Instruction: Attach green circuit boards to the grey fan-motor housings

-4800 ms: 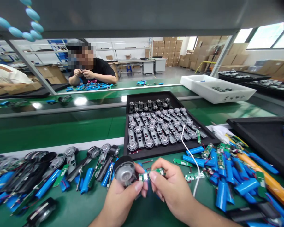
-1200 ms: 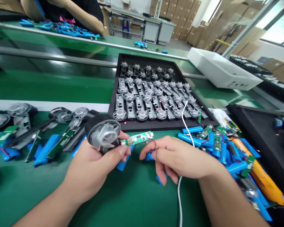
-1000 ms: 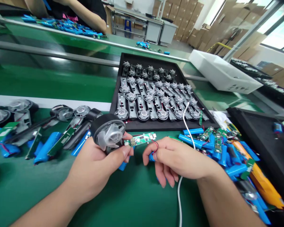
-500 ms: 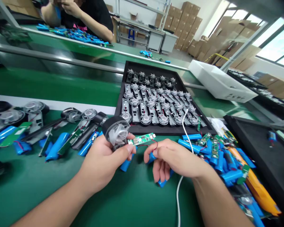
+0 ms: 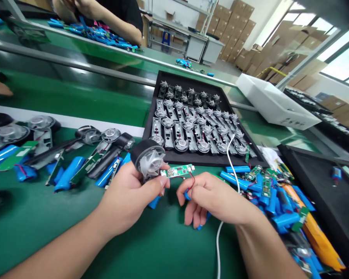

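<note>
My left hand (image 5: 126, 199) is closed round a small fan unit (image 5: 149, 159) with a black round housing and a clear impeller. From its thumb and fingertips a green circuit board (image 5: 180, 171) with a small digit display sticks out to the right. A thin red wire (image 5: 194, 179) runs from the board's end toward my right hand (image 5: 212, 197). That hand is curled, its thumb and index finger closed on a blue cylindrical battery (image 5: 187, 195), mostly hidden by the fingers. Another blue piece (image 5: 154, 202) shows below my left fingertips.
Ahead, a black tray (image 5: 189, 157) holds rows of fan halves. Blue batteries with boards (image 5: 285, 219) are heaped on the right, and a white cable (image 5: 218, 248) passes by my right wrist. Fan parts (image 5: 110, 135) lie left. A co-worker's arms (image 5: 104, 17) are across the bench.
The view has shifted slightly. My left hand and the fan unit sit a little further right, closer to my right hand. Another person's hand has appeared at the left edge.
</note>
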Available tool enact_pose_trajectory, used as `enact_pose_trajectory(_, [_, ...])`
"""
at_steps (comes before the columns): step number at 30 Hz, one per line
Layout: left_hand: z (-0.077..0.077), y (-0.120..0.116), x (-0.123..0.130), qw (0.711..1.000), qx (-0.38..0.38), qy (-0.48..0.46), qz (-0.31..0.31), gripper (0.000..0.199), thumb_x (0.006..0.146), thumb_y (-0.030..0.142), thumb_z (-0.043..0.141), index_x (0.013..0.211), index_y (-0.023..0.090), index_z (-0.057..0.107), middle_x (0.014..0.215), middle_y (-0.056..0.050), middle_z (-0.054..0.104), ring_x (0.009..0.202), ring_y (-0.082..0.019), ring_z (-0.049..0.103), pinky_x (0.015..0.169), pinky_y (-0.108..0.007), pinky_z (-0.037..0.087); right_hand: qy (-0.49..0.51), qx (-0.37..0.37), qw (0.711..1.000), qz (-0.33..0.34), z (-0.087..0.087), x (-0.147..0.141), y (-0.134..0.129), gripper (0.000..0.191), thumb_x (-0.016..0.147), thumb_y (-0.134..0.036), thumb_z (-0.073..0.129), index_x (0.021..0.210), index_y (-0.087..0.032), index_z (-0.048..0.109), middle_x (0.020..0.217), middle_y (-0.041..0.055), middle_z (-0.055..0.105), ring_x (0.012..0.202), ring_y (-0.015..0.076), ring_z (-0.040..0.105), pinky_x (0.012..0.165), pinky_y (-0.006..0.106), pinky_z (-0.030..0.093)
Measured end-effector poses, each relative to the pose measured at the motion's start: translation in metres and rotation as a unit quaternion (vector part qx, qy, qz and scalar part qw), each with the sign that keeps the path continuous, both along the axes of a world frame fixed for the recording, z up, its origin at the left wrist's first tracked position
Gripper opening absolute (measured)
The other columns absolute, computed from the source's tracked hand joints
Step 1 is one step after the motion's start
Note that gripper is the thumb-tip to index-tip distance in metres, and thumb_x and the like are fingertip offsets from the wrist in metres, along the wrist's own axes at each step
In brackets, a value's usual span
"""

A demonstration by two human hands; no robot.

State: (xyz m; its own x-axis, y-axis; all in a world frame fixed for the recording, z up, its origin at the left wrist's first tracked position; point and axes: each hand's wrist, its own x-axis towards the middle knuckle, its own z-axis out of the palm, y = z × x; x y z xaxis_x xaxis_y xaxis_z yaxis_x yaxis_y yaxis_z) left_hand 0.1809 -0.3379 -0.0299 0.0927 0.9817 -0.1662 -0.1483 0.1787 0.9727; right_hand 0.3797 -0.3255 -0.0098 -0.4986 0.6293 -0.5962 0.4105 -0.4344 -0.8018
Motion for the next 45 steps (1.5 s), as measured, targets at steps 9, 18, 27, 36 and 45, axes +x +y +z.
enact_pose_trajectory(9, [0.001,0.000,0.002,0.999,-0.028,0.010,0.018,0.016,0.069,0.023,0.076,0.082,0.021,0.067,0.058,0.004,0.067,0.055,-0.015,0.059,0.052,-0.025,0.048,0.022,0.034,0.999,-0.032,0.001,0.000,0.001,0.018,0.076,-0.029,0.048,0.085,-0.020,0.062,0.060,-0.0016,0.071,0.048,0.0113,0.063,0.047,0.020,0.049])
enact_pose_trajectory(18, [0.003,-0.006,0.001,0.998,-0.045,-0.039,-0.002,0.035,0.074,0.033,0.080,0.103,0.019,0.068,0.084,-0.002,0.071,0.068,-0.017,0.061,0.061,-0.028,0.050,0.187,0.102,0.973,-0.087,-0.002,-0.012,-0.017,0.021,0.086,-0.030,0.062,0.104,-0.020,0.061,0.068,0.0004,0.074,0.053,0.0131,0.066,0.058,0.025,0.055])
enact_pose_trajectory(27, [0.013,-0.021,0.011,0.987,-0.094,-0.110,-0.064,0.038,0.076,0.042,0.078,0.104,0.020,0.067,0.068,0.000,0.067,0.062,-0.017,0.060,0.050,-0.025,0.044,0.073,0.326,0.942,-0.034,0.009,-0.018,-0.020,0.024,0.093,-0.018,0.058,0.070,-0.023,0.053,0.059,-0.0069,0.066,0.051,0.0092,0.060,0.056,0.017,0.048])
enact_pose_trajectory(36, [0.009,-0.023,0.012,0.977,-0.107,-0.178,-0.047,0.033,0.075,0.038,0.081,0.099,0.019,0.067,0.063,0.001,0.069,0.050,-0.014,0.059,0.051,-0.026,0.045,0.129,0.235,0.962,-0.054,-0.004,-0.022,-0.033,0.007,0.092,-0.023,0.055,0.090,-0.021,0.062,0.072,0.0012,0.070,0.064,0.0168,0.068,0.063,0.028,0.055])
enact_pose_trajectory(45, [-0.008,-0.020,0.012,0.954,-0.027,-0.255,-0.153,0.033,0.088,0.038,0.071,0.113,0.020,0.057,0.053,0.005,0.060,0.049,-0.016,0.060,0.055,-0.032,0.051,0.247,0.127,0.952,-0.132,-0.006,-0.033,-0.030,0.029,0.088,-0.038,0.053,0.072,-0.016,0.064,0.057,0.0042,0.065,0.046,0.0136,0.061,0.051,0.026,0.054])
